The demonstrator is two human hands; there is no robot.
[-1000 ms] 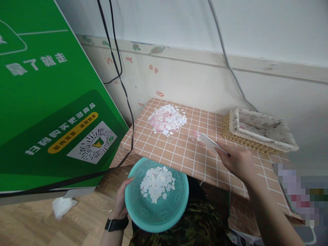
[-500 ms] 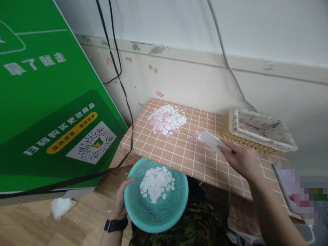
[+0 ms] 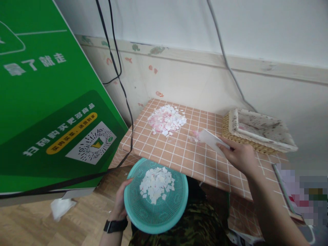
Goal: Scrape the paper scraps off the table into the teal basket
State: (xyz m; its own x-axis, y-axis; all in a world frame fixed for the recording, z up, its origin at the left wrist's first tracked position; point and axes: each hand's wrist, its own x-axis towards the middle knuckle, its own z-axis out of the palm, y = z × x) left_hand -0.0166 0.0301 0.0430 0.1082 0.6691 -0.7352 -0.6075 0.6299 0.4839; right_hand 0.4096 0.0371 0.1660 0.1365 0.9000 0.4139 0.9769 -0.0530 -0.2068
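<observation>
My left hand (image 3: 122, 198) grips the left rim of a round teal plastic colander (image 3: 156, 218), held just below the table's front edge. White paper scraps (image 3: 157, 184) lie heaped inside it. Over the tabletop, my right hand (image 3: 239, 155) is closed on a flat white card (image 3: 211, 140), held between thumb and fingers. The card's far edge meets a small smear of pink and white bits (image 3: 196, 135) on the tablecloth. Farther left on the table sits a larger pile of pink and white paper scraps (image 3: 167, 119).
A cloth-lined wicker basket (image 3: 261, 147) stands at the table's back right. The table (image 3: 179, 157) has a brown checked cover and backs onto a wall. At left rises a green printed panel (image 3: 51, 102), with a black cable (image 3: 125, 95) hanging before it. Crumpled white plastic (image 3: 61, 206) lies on the floor.
The card in my right hand has tilted and shifted very slightly left at the small smear. My left hand and the colander stay almost in place.
</observation>
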